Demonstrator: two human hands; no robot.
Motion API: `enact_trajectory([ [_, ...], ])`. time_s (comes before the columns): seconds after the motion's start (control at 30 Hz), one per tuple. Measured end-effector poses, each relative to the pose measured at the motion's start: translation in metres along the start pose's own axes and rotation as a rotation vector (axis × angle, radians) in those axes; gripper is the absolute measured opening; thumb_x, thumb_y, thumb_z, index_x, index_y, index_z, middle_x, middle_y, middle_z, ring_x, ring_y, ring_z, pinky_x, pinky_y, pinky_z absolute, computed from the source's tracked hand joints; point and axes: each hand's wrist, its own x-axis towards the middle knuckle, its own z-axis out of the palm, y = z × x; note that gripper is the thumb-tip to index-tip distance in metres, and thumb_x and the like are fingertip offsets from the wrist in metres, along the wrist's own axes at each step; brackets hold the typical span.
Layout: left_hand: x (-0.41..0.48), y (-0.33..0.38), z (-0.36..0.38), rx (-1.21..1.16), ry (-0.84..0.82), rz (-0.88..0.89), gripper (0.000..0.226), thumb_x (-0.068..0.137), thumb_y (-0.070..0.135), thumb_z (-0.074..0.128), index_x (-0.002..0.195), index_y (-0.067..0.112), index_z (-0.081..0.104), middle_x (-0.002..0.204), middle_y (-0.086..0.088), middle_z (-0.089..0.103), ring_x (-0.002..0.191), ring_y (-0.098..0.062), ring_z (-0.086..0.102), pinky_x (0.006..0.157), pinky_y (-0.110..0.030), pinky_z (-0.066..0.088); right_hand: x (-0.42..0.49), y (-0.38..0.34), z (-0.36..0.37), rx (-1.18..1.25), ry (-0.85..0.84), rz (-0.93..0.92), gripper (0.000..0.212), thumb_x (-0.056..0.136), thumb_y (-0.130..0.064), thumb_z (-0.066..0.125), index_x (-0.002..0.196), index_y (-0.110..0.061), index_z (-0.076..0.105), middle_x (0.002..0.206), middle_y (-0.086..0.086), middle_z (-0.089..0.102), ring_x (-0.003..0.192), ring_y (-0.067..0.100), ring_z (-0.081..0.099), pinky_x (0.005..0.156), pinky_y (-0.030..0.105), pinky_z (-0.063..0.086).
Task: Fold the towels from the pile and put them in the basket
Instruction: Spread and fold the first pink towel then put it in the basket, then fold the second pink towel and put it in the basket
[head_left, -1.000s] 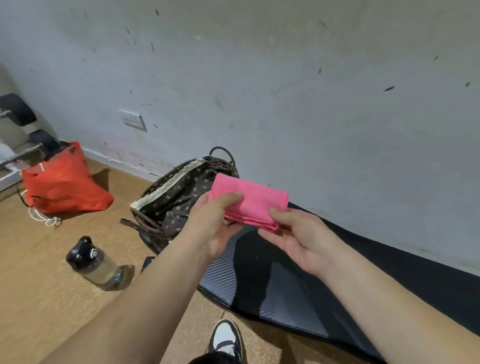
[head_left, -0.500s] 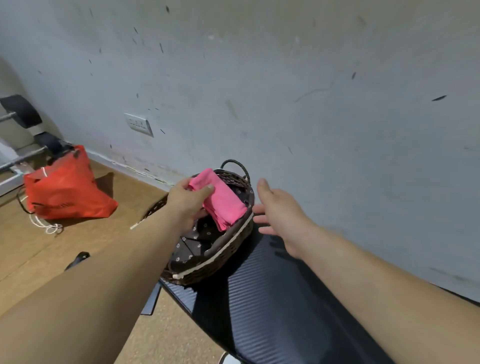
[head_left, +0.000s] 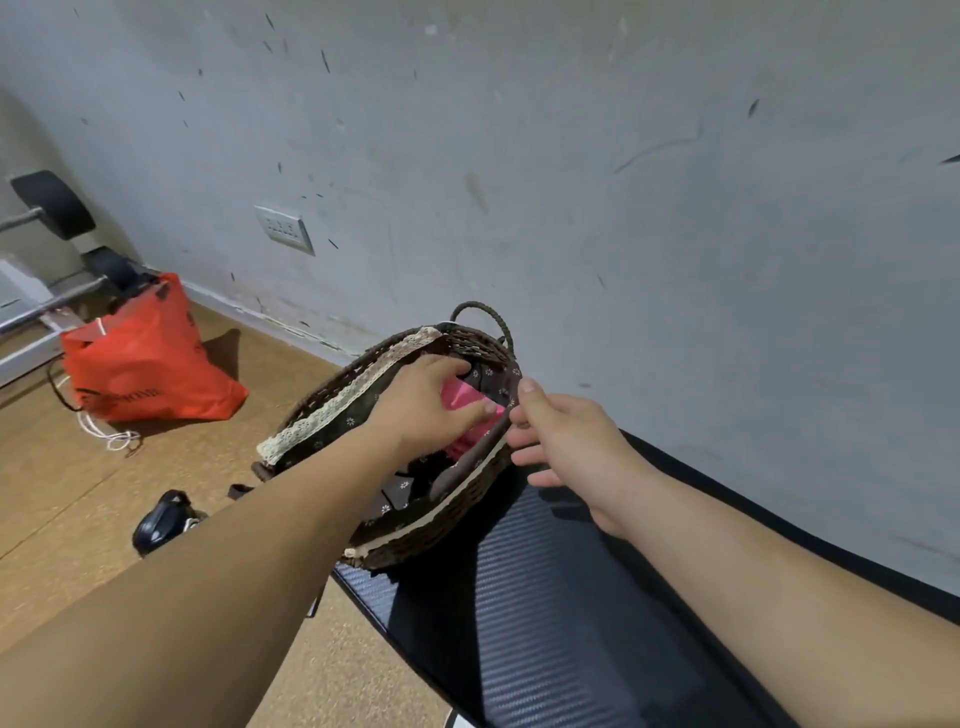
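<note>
— Because a loose fold would spring open, as I judge it, my left hand (head_left: 426, 400) grips the folded pink towel (head_left: 470, 410) with the thumb on top and the fingers curled over its far edge.

— Where is the towel now?

— It's inside the brown wicker basket with the lace-trimmed floral liner (head_left: 332, 410), close to the wall nearest my right side. My hand covers most of it, so I can't see whether it rests on the bottom yet.

— And your right hand?

— My right hand (head_left: 569, 447) is spread and carries nothing. Its fingertips are at the basket's near rim, I think to steady it, since the basket seems perched on the end of the black ribbed mat (head_left: 545, 623). Whether they press the rim or only hover beside it, I cannot tell.

— Any other towels in there? What about the pile?

— My forearm and the shadow hide the basket floor, and the pile is out of view. An orange plastic bag (head_left: 145, 364) lies well apart, by the wall.
</note>
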Motion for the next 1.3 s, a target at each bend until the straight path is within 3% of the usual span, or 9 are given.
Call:
enact_trajectory([
  [0.17,-0.011,-0.015,0.000,0.126,-0.284,0.062,0.104,0.067,0.075,0.052,0.154,0.018,0.045,0.155,-0.007,0.040,0.147,-0.025,0.035,0.123,-0.034,0.027,0.000,0.005,-0.001,0.026,-0.004,0.056,0.050,0.103,-0.061,0.043,0.123,-0.022,0.068,0.108,0.000,0.073,0.100,0.018,0.072,0.093,0.043,0.060],
  [0.3,-0.009,-0.018,0.010,0.085,-0.205,-0.002,0.095,0.075,0.066,0.069,0.156,0.023,0.043,0.158,-0.011,0.035,0.149,-0.031,0.035,0.121,-0.035,0.032,0.001,0.011,0.003,0.033,-0.099,0.093,0.046,0.103,-0.063,0.040,0.132,-0.033,0.059,0.124,-0.005,0.066,0.104,0.015,0.070,0.095,0.041,0.059],
  [0.43,0.001,-0.009,0.022,0.073,-0.139,-0.071,0.080,0.087,0.049,0.075,0.156,0.021,0.044,0.158,-0.013,0.035,0.150,-0.033,0.033,0.119,-0.033,0.032,0.001,0.015,0.008,0.028,-0.128,0.083,0.027,0.104,-0.063,0.038,0.108,-0.045,0.058,0.130,-0.010,0.060,0.108,0.011,0.067,0.097,0.039,0.058],
  [0.6,-0.004,-0.012,0.026,-0.009,-0.283,-0.165,0.088,0.093,0.053,0.067,0.163,0.020,0.027,0.173,-0.014,-0.001,0.160,-0.027,-0.003,0.129,-0.040,0.008,-0.003,0.023,0.003,0.041,-0.119,0.090,0.054,0.103,-0.063,0.039,0.146,-0.034,0.053,0.130,-0.008,0.065,0.106,0.011,0.070,0.096,0.039,0.059],
  [0.7,-0.009,-0.011,0.013,-0.084,-0.270,-0.202,0.085,0.089,0.064,0.065,0.158,0.022,0.039,0.167,-0.008,0.026,0.153,-0.028,0.029,0.126,-0.039,0.025,-0.013,0.023,-0.004,0.037,-0.125,0.113,0.057,0.104,-0.063,0.038,0.148,-0.029,0.053,0.124,-0.006,0.069,0.103,0.012,0.073,0.096,0.040,0.059],
  [0.8,-0.021,-0.003,-0.003,-0.131,-0.173,-0.197,0.063,0.094,0.055,0.065,0.145,0.020,0.058,0.136,-0.001,0.060,0.125,-0.023,0.058,0.108,-0.030,0.042,-0.030,0.018,-0.014,0.026,-0.112,0.106,0.057,0.105,-0.061,0.037,0.147,-0.026,0.054,0.121,-0.005,0.071,0.100,0.013,0.074,0.097,0.041,0.059],
  [0.93,-0.052,0.035,-0.030,-0.165,-0.074,-0.173,0.044,0.097,0.041,0.065,0.137,0.021,0.065,0.130,0.002,0.068,0.121,-0.022,0.064,0.107,-0.033,0.047,-0.068,0.012,-0.037,0.025,-0.060,0.082,0.055,0.106,-0.058,0.038,0.146,-0.024,0.055,0.119,-0.005,0.072,0.099,0.013,0.074,0.096,0.040,0.060],
  [1.07,-0.091,0.100,-0.040,-0.205,0.044,0.035,0.031,0.097,0.027,0.064,0.127,0.021,0.071,0.124,0.006,0.072,0.116,-0.011,0.064,0.108,-0.034,0.048,-0.114,0.020,-0.071,0.027,0.000,0.091,0.050,0.107,-0.054,0.040,0.139,-0.022,0.060,0.118,-0.002,0.074,0.097,0.015,0.076,0.093,0.040,0.061],
  [1.3,-0.182,0.232,0.030,-0.384,-0.242,0.274,0.023,0.095,0.029,0.068,0.117,0.025,0.075,0.104,0.017,0.074,0.095,0.007,0.067,0.087,-0.016,0.051,-0.198,0.084,-0.158,-0.099,0.166,0.136,0.040,0.104,-0.055,0.046,0.109,-0.024,0.071,0.100,0.001,0.079,0.091,0.018,0.077,0.088,0.040,0.062],
])
